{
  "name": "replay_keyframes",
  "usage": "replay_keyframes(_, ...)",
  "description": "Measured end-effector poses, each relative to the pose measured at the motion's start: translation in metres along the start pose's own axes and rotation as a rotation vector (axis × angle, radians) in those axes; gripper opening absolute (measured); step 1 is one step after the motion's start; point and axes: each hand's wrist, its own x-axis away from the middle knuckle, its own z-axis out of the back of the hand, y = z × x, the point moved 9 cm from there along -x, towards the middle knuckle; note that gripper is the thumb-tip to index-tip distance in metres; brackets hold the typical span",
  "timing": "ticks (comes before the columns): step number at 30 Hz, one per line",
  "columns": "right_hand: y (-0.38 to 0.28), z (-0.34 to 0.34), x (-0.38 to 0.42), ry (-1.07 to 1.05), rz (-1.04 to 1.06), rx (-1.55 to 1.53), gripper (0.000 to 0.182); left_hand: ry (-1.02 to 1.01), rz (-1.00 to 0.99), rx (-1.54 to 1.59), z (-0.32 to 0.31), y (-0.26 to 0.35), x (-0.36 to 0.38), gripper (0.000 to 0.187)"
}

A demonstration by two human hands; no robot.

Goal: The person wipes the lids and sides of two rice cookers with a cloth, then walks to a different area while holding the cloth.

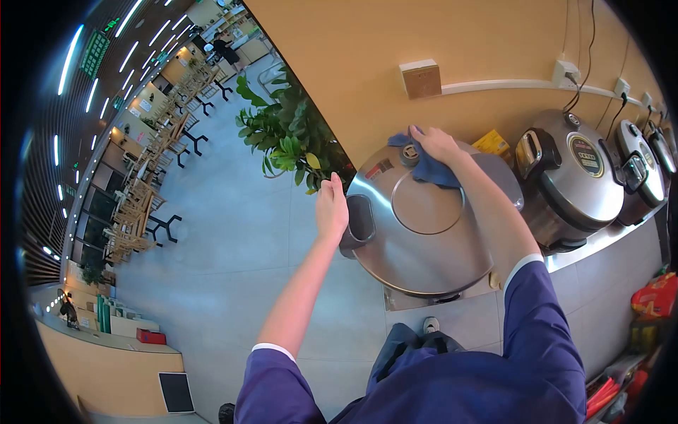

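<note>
In the head view a large, round, metallic rice cooker (431, 258) stands in front of me with its lid down. My right hand (436, 145) holds a blue cloth (434, 172) against the far part of the lid, beside the round steam vent (409, 153). Part of the cloth spreads past the vent on its left. My left hand (332, 208) is at the cooker's left side, close to the dark side handle (361, 219). Its thumb points up and the fingers look curled; what they hold, if anything, is hidden.
More rice cookers (583, 169) line the wall on the right, under power sockets (565, 73). A yellow box (492, 143) sits behind the large cooker. A leafy plant (286, 134) stands left of it. Wooden tables and chairs (152, 177) fill the far left; a person (224, 51) stands beyond.
</note>
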Motion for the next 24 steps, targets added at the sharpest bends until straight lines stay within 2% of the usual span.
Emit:
replay_keyframes(1,0.005,-0.006,0.003,0.003,0.004,0.005,0.054,0.020,-0.007,-0.036,0.002,0.002,0.001,0.067)
replay_keyframes(3,0.008,-0.006,0.003,0.217,0.135,0.066,0.058,0.051,-0.014,-0.065,0.007,0.009,0.004,0.067)
replay_keyframes(4,0.010,-0.006,0.009,0.157,0.083,0.092,0.065,0.053,-0.003,-0.122,0.008,0.010,0.005,0.067)
replay_keyframes(7,0.015,-0.009,0.020,0.271,0.032,0.187,0.067,0.071,0.016,-0.229,0.014,0.010,0.006,0.066)
replay_keyframes(9,0.016,-0.017,0.030,0.222,-0.003,0.190,0.070,0.080,0.022,-0.281,0.014,0.007,0.006,0.066)
replay_keyframes(12,0.026,-0.022,0.045,0.408,-0.050,0.384,0.074,0.143,-0.002,-0.225,0.016,0.006,0.006,0.066)
replay_keyframes(16,0.022,-0.028,0.076,0.431,-0.022,0.463,0.070,0.171,-0.002,-0.198,0.017,0.006,0.006,0.066)
replay_keyframes(24,-0.009,-0.025,0.166,0.381,0.195,0.446,0.060,0.110,-0.029,-0.135,0.013,0.011,0.007,0.065)
